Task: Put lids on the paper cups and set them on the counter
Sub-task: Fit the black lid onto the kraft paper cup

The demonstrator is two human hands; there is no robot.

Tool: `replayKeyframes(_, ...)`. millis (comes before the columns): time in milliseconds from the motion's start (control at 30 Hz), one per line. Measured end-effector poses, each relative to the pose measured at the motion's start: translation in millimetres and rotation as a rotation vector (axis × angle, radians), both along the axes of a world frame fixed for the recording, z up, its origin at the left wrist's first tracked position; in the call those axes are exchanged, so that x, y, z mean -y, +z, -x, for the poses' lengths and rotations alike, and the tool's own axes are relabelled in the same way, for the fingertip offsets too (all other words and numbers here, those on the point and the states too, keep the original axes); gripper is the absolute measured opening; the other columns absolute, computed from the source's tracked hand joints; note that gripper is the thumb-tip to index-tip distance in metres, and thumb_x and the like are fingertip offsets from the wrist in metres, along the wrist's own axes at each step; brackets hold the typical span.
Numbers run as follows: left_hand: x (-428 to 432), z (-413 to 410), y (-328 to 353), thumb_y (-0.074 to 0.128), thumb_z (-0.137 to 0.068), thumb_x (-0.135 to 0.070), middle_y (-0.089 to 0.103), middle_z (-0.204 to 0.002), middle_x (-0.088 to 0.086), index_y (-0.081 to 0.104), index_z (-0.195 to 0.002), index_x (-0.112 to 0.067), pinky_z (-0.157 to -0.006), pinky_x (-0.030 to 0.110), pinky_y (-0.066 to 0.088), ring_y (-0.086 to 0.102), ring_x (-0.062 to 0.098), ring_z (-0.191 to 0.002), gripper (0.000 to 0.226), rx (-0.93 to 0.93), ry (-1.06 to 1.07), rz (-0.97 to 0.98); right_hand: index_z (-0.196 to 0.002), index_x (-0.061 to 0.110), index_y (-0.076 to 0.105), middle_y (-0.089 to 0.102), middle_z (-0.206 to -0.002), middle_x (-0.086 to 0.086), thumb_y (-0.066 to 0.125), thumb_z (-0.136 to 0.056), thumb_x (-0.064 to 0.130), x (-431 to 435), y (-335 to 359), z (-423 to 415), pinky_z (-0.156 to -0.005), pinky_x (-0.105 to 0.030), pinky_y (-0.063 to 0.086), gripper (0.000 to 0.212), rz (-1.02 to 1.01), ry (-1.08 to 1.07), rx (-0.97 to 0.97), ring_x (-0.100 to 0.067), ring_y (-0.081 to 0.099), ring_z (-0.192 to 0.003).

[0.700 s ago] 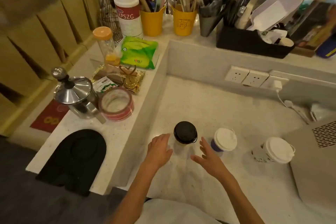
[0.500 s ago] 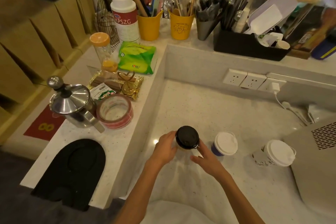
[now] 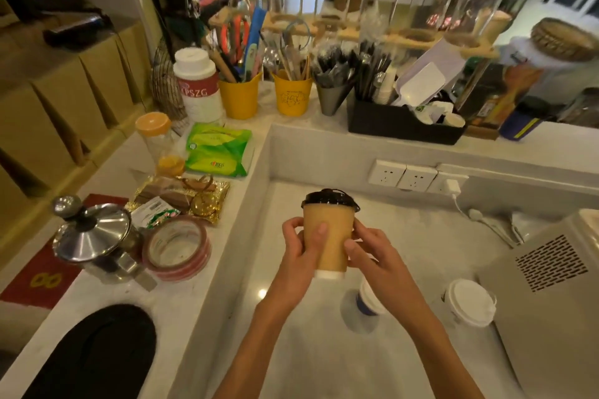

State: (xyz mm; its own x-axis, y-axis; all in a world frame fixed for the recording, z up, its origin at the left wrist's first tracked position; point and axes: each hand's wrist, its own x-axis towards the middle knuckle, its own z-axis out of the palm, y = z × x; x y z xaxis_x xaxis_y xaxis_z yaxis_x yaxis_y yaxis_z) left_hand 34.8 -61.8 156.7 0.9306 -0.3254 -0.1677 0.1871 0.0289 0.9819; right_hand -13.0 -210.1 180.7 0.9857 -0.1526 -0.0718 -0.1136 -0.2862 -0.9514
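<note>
A brown paper cup (image 3: 335, 236) with a black lid (image 3: 329, 198) is held upright in the air above the lower counter (image 3: 405, 236). My left hand (image 3: 299, 248) grips its left side and my right hand (image 3: 372, 253) grips its right side. Below my right wrist stands a blue-and-white cup (image 3: 368, 301), its lid hidden by my arm. A white cup with a white lid (image 3: 470, 301) stands on the counter to the right, next to a grey machine.
The raised ledge (image 3: 207, 285) at left holds a steel pot (image 3: 94, 236), a tape roll (image 3: 176, 248), snack packs and a black mat (image 3: 97, 356). A grey machine (image 3: 551, 301) fills the right. Wall sockets (image 3: 402, 175) and a cable lie behind; yellow utensil cups (image 3: 240, 100) stand at the back.
Both hands closed around the black-lidded cup and lifted it off the lower counter. The camera view tilted upward.
</note>
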Motion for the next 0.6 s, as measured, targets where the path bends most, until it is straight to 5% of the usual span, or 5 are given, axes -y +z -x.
replayKeyframes(233, 52.3, 12.0, 65.1, 0.037, -0.068, -0.084, 0.056, -0.111, -0.011, 0.031, -0.107, -0.053, -0.054, 0.012, 0.052, 0.067, 0.007, -0.085, 0.051, 0.009, 0.164, 0.019, -0.117, 0.057, 0.044, 0.053, -0.115, 0.020, 0.050, -0.083, 0.056, 15.6, 59.6, 8.8, -0.062, 0.002, 0.045, 0.035, -0.018, -0.129, 0.097, 0.015, 0.058, -0.093)
replayKeyframes(367, 77.4, 17.3, 104.4, 0.034, -0.078, -0.075, 0.051, -0.116, -0.009, 0.025, -0.117, -0.037, -0.065, 0.017, 0.049, 0.060, 0.004, -0.094, 0.056, 0.056, 0.209, 0.039, -0.147, 0.041, 0.030, 0.053, -0.129, 0.021, 0.053, -0.082, 0.061, 28.1, 92.1, 14.4, -0.065, -0.002, 0.046, 0.072, -0.018, -0.075, 0.080, 0.009, 0.056, -0.103)
replayKeyframes(500, 96.4, 21.5, 142.9, 0.044, -0.082, -0.070, 0.047, -0.130, -0.002, 0.033, -0.120, -0.046, -0.086, 0.039, 0.056, 0.059, 0.017, -0.108, 0.046, 0.093, 0.190, 0.153, -0.147, 0.050, 0.005, 0.038, -0.107, 0.043, 0.047, -0.058, 0.085, 45.3, 131.5, 17.5, -0.073, -0.013, 0.042, 0.104, 0.114, -0.019, 0.147, 0.003, 0.053, -0.099)
replayKeyframes(600, 104.2, 27.1, 161.6, 0.054, -0.079, -0.059, 0.055, -0.128, -0.004, 0.045, -0.117, -0.056, -0.086, 0.041, 0.055, 0.062, 0.020, -0.110, 0.039, 0.179, 0.172, 0.241, -0.128, 0.058, 0.036, 0.060, -0.097, 0.045, 0.059, -0.064, 0.070, 70.0, 150.6, 14.6, -0.069, -0.010, 0.051, 0.070, -0.137, 0.003, 0.238, 0.006, 0.066, -0.093)
